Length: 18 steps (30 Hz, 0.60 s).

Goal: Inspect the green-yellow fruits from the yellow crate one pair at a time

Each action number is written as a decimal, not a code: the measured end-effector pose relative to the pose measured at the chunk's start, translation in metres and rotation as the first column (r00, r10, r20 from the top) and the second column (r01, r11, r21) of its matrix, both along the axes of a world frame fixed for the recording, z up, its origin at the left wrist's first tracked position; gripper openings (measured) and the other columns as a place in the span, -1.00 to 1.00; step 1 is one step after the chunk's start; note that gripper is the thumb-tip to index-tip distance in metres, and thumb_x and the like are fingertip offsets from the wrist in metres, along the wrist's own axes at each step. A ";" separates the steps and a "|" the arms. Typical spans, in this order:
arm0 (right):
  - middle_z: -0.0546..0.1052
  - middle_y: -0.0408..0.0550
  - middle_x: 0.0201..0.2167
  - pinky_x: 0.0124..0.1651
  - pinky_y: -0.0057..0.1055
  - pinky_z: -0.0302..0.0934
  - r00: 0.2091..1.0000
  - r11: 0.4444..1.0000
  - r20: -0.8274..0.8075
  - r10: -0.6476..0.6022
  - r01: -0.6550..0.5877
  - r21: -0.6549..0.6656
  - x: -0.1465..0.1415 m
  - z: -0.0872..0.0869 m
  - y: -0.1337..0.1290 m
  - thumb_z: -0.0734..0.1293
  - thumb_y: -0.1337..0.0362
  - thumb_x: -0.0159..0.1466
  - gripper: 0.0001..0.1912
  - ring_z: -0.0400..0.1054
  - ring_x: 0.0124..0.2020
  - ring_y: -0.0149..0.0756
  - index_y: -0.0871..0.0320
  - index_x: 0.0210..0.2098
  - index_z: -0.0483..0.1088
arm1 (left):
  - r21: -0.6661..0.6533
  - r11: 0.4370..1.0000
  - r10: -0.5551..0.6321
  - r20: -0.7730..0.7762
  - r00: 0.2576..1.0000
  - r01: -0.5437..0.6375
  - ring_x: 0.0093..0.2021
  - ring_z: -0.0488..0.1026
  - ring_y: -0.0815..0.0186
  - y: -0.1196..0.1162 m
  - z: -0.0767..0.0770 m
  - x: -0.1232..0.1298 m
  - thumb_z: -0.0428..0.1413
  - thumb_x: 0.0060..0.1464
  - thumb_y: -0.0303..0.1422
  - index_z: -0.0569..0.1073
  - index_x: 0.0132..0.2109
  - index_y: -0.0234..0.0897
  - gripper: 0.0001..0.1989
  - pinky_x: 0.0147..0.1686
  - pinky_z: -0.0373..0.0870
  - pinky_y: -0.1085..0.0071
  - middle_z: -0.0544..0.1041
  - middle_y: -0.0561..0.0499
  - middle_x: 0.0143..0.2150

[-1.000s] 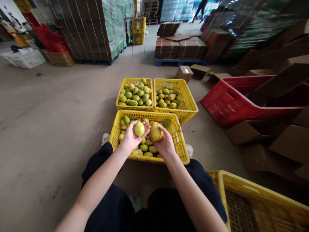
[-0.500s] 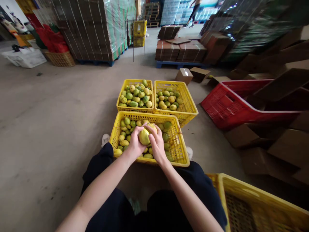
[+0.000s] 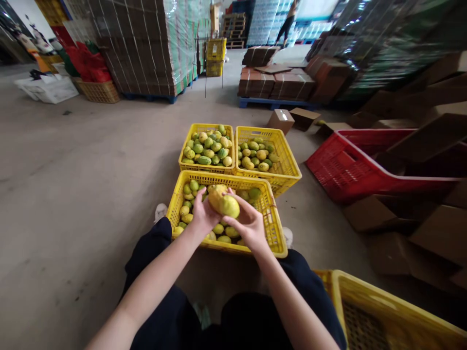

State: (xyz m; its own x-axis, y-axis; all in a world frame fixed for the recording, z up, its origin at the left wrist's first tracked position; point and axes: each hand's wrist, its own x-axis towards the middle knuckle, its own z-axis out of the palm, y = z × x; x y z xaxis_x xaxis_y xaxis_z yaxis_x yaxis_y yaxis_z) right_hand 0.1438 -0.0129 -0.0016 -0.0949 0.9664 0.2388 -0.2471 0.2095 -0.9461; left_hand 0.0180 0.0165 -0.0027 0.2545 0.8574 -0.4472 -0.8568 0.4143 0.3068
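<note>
Both grips loaded, above front crate (image 3: 271, 224). Left hand (image 3: 203, 214) cradles yellow fruit (image 3: 216, 196); greenish fruit (image 3: 230, 207) beside it, grasped in right hand (image 3: 251, 224), thumb and fingers curled. Step looks like handling pair; next move likely calls for steady hold on each.

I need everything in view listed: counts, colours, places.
Fruit crates: three, yellow, ahead
Loose fruits: many, green and yellow, in fruit crates
Held fruits: two, yellow and greenish, over nearest crate
Side crate: one, yellow, lower right
Stacked crates: two, yellow, back centre
Red crate: one, red, right
Cardboard boxes: several, brown, mostly right
Flattened cartons: several, brown, back centre
Wrapped stacks: several, brown, green, blue, background
Basket: one, tan, back left
Tub: one, white, far left
Other person: one, dark trousers, back
Shoes: two, pale, beside nearest crate
Left hand, right hand: one each, bare, on held fruits
</note>
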 end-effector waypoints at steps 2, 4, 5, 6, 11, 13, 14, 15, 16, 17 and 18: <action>0.57 -0.01 -0.07 0.19 -0.12 0.20 0.984 0.996 -0.180 -0.014 -0.001 -0.084 0.007 0.009 0.000 0.53 0.32 -0.04 -0.50 0.42 0.02 -0.07 0.08 -0.08 0.49 | 0.051 0.999 -0.008 0.076 0.997 0.004 -0.29 0.53 0.24 0.000 0.000 0.000 -0.05 0.13 -0.16 0.50 -0.19 -0.37 -0.62 -0.26 0.44 0.35 0.58 -0.09 -0.31; 0.58 -0.04 -0.18 0.03 -0.18 0.34 0.938 0.986 -0.345 -0.024 -0.035 -0.162 0.015 0.017 0.001 0.49 0.30 -0.01 -0.60 0.47 -0.15 -0.15 0.09 -0.14 0.48 | 0.101 0.995 -0.003 0.084 0.996 -0.006 -0.31 0.53 0.24 -0.002 0.002 0.001 -0.10 0.15 -0.15 0.51 -0.25 -0.36 -0.59 -0.26 0.44 0.33 0.57 -0.08 -0.33; 0.57 -0.04 -0.23 -0.06 -0.21 0.38 0.906 0.975 -0.422 -0.027 -0.069 -0.212 0.018 0.019 0.002 0.45 0.26 0.03 -0.66 0.47 -0.23 -0.18 0.11 -0.17 0.47 | 0.132 0.991 0.007 0.045 0.999 -0.013 -0.34 0.52 0.24 -0.002 0.003 0.001 -0.11 0.15 -0.14 0.51 -0.30 -0.36 -0.57 -0.28 0.44 0.32 0.56 -0.07 -0.37; 0.56 -0.04 -0.29 -0.16 -0.24 0.41 0.871 0.957 -0.490 -0.034 -0.113 -0.269 0.022 0.020 0.003 0.41 0.21 0.07 -0.71 0.46 -0.31 -0.22 0.12 -0.21 0.46 | 0.177 0.984 0.021 -0.022 1.000 -0.016 -0.36 0.51 0.24 -0.003 0.004 0.000 -0.13 0.16 -0.12 0.51 -0.36 -0.36 -0.54 -0.29 0.44 0.31 0.55 -0.07 -0.41; 0.40 -0.12 -0.58 -0.64 -0.48 0.22 0.741 0.832 -0.665 -0.091 -0.311 -0.460 0.027 0.010 0.010 0.26 0.06 0.21 -0.71 0.25 -0.65 -0.42 0.16 -0.45 0.40 | 0.515 0.854 0.218 -0.483 0.848 0.073 -0.36 0.49 0.23 -0.007 0.006 -0.001 -0.11 0.16 -0.12 0.53 -0.48 -0.34 -0.50 -0.28 0.39 0.38 0.55 -0.10 -0.46; 0.37 -0.15 -0.64 -0.71 -0.52 0.12 0.737 0.832 -0.674 -0.051 -0.342 -0.437 0.023 0.004 0.010 0.26 0.11 0.22 -0.70 0.19 -0.71 -0.45 0.16 -0.54 0.37 | 0.581 0.805 0.297 -0.572 0.764 0.122 -0.33 0.48 0.23 -0.010 0.005 0.000 -0.10 0.17 -0.12 0.55 -0.48 -0.33 -0.51 -0.26 0.36 0.39 0.57 -0.09 -0.43; 0.36 -0.15 -0.67 -0.71 -0.52 0.10 0.736 0.841 -0.676 -0.024 -0.351 -0.413 0.021 0.001 0.011 0.26 0.14 0.21 -0.70 0.18 -0.73 -0.46 0.16 -0.57 0.37 | 0.600 0.788 0.325 -0.595 0.735 0.137 -0.33 0.48 0.22 -0.012 0.003 0.001 -0.11 0.18 -0.13 0.56 -0.47 -0.32 -0.51 -0.25 0.35 0.38 0.58 -0.09 -0.42; 0.36 -0.16 -0.68 -0.72 -0.53 0.09 0.733 0.850 -0.681 0.002 -0.360 -0.385 0.019 0.000 0.011 0.27 0.16 0.20 -0.71 0.17 -0.74 -0.46 0.17 -0.59 0.37 | 0.617 0.773 0.351 -0.608 0.712 0.147 -0.33 0.48 0.22 -0.014 0.002 0.002 -0.12 0.19 -0.14 0.57 -0.46 -0.32 -0.50 -0.24 0.34 0.38 0.58 -0.09 -0.41; 0.35 -0.17 -0.70 -0.73 -0.53 0.08 0.728 0.856 -0.685 0.029 -0.372 -0.359 0.017 -0.001 0.011 0.29 0.17 0.18 -0.71 0.16 -0.76 -0.47 0.17 -0.61 0.37 | 0.635 0.757 0.372 -0.613 0.697 0.155 -0.33 0.48 0.22 -0.016 0.001 0.003 -0.13 0.19 -0.16 0.58 -0.45 -0.32 -0.50 -0.24 0.34 0.37 0.58 -0.08 -0.41; 0.34 -0.18 -0.72 -0.74 -0.53 0.05 0.724 0.859 -0.688 0.055 -0.385 -0.337 0.016 -0.002 0.011 0.30 0.18 0.16 -0.71 0.14 -0.77 -0.47 0.17 -0.63 0.38 | 0.655 0.738 0.391 -0.612 0.688 0.163 -0.34 0.48 0.22 -0.018 0.000 0.004 -0.13 0.20 -0.17 0.59 -0.44 -0.31 -0.51 -0.24 0.33 0.36 0.59 -0.08 -0.41; 0.34 -0.18 -0.73 -0.75 -0.53 0.03 0.725 0.860 -0.684 0.080 -0.398 -0.320 0.015 -0.002 0.011 0.30 0.19 0.14 -0.72 0.13 -0.79 -0.47 0.17 -0.65 0.39 | 0.674 0.718 0.403 -0.607 0.685 0.174 -0.35 0.47 0.22 -0.019 0.000 0.005 -0.13 0.20 -0.19 0.59 -0.43 -0.31 -0.51 -0.24 0.33 0.35 0.59 -0.08 -0.40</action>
State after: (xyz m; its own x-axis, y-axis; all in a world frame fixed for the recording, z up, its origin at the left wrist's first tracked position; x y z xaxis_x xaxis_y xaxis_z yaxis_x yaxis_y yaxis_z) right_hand 0.1588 -0.0017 -0.0040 -0.3189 0.9437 -0.0883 -0.7944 -0.3169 -0.5181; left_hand 0.0230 -0.0029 -0.0032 0.0071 0.9720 0.2348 -0.2981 -0.2221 0.9284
